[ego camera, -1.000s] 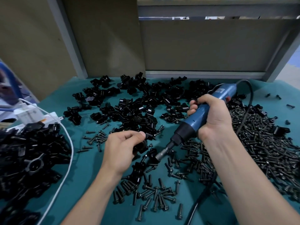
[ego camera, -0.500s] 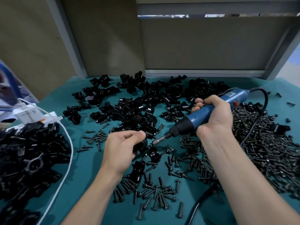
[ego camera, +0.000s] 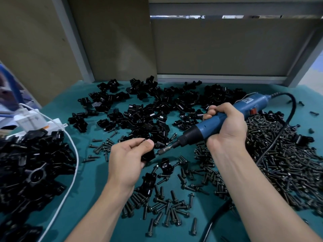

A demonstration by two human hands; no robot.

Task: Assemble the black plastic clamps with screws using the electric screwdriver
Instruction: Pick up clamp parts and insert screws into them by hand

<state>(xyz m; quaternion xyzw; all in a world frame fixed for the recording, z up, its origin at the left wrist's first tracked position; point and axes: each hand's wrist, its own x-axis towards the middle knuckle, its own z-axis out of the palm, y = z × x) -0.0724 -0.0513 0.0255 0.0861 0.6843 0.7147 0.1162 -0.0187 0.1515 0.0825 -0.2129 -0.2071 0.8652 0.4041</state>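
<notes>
Left grip (ego camera: 128,158) pinches clamp (ego camera: 148,156); right grip (ego camera: 227,126) clasps screwdriver (ego camera: 202,130), bit against clamp.

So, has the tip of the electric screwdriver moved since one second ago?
Yes. The screwdriver bit has risen from beside the loose clamp on the mat, going leftward to the clamp held in the left hand.

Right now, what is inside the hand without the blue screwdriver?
The left hand grips a black plastic clamp. Only its right end shows, by the bit of the electric screwdriver. The hand covers the rest, so any screw in there is hidden.
</notes>
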